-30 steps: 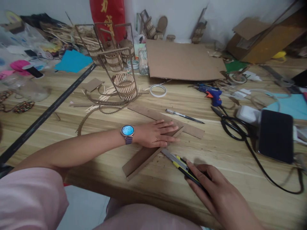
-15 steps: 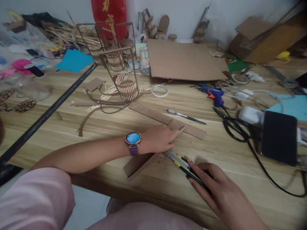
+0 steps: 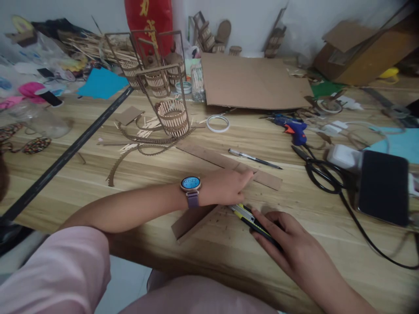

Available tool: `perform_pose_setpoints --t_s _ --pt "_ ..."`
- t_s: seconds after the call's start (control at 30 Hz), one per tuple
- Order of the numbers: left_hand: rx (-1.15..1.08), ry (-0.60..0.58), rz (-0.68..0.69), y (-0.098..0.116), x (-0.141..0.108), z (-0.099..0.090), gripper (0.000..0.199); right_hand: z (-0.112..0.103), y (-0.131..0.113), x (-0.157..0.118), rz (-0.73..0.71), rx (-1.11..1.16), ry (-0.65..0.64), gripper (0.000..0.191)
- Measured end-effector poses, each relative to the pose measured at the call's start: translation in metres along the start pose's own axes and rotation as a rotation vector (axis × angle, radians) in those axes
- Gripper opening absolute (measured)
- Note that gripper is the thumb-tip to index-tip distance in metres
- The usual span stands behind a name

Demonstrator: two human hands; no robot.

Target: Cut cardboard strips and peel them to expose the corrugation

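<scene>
My right hand (image 3: 288, 240) is wrapped round a yellow-and-black utility knife (image 3: 244, 213). The knife's front end reaches to the underside of my left hand (image 3: 225, 187), where its tip is hidden. With fingers bent, my left hand grips and presses a folded cardboard strip (image 3: 193, 221) against the table; the strip's near end sticks out toward me and its middle is covered by the hand. Crossing beneath it lies a long flat cardboard strip (image 3: 269, 179). A pen (image 3: 255, 158) lies just beyond that flat strip.
Behind my hands stand a small stick basket (image 3: 173, 120) with a tall handle, a tape roll (image 3: 218, 124) and a large cardboard sheet (image 3: 252, 83). To the right are a blue glue gun (image 3: 296, 128), black scissors (image 3: 322, 174) and a dark phone-like slab (image 3: 382, 187). The table's front edge is near me.
My left hand has shifted slightly right and forward along the folded strip, covering its far end. The knife has moved a little forward and left, with more of its front hidden.
</scene>
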State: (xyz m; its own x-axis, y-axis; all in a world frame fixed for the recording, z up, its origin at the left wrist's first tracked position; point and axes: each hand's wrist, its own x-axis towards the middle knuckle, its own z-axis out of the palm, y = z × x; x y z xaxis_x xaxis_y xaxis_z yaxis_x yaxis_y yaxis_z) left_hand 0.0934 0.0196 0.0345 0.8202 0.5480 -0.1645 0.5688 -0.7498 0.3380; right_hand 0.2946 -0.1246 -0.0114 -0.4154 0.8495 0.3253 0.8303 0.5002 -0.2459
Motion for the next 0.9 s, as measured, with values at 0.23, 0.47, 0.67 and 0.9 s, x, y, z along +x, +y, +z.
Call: perform_pose_setpoints --t_s 0.23,0.47,0.67,0.9 --pt "0.172 0.074 0.248 -0.02 0.011 0.013 0.043 0.001 0.004 0.005 -0.006 0.015 -0.009 0.038" --pt "0.177 0.034 0.358 -0.048 0.016 0.025 0.048 0.0 0.001 -0.001 -0.008 0.023 -0.046 0.04" --pt "0.195 0.029 0.336 -0.044 0.016 0.025 0.049 -0.001 -0.003 -0.005 -0.002 0.016 -0.045 0.04" --pt "0.26 0.017 0.316 -0.042 0.017 0.025 0.049 -0.001 -0.01 -0.008 -0.032 -0.032 -0.043 0.041"
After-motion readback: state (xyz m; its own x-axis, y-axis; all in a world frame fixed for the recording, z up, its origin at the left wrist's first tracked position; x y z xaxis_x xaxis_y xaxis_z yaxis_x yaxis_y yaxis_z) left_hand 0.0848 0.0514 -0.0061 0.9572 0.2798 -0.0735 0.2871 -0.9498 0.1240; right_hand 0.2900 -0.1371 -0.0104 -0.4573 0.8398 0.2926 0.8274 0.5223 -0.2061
